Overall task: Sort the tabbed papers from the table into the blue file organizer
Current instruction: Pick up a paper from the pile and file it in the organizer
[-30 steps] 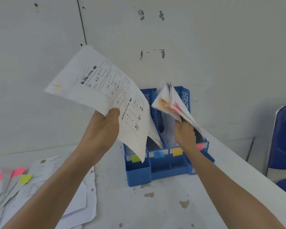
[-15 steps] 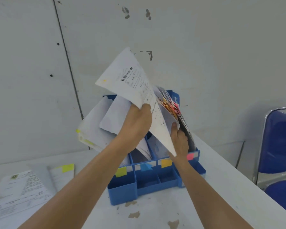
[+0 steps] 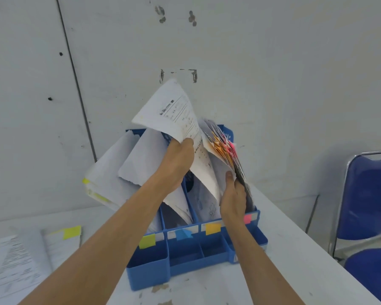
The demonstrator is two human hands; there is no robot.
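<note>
From the head camera, the left hand (image 3: 178, 164) grips the lower edge of a thin, curling white printed sheet (image 3: 174, 115), thumb over its front, holding it tilted above the blue moulded-plastic file organizer (image 3: 185, 256) that sits under both hands on the scuffed white table (image 3: 295, 260). Just beside it, the right hand (image 3: 233, 201) pinches a fanned bundle of pages with pink and orange tabs (image 3: 224, 148), thumb pressed on the near face and fingers hidden behind, standing in the slot over the pink label. Left of the left hand, limp white sheets with yellow tabs (image 3: 110, 172) lean out of the slot over the yellow label. The shallow front trays below the wrists show only bare blue plastic. Further left of the left forearm, flat printed papers (image 3: 13, 260) lie on the table, one with a yellow tab. Right of the right arm stands a blue padded chair (image 3: 370, 194)
</note>
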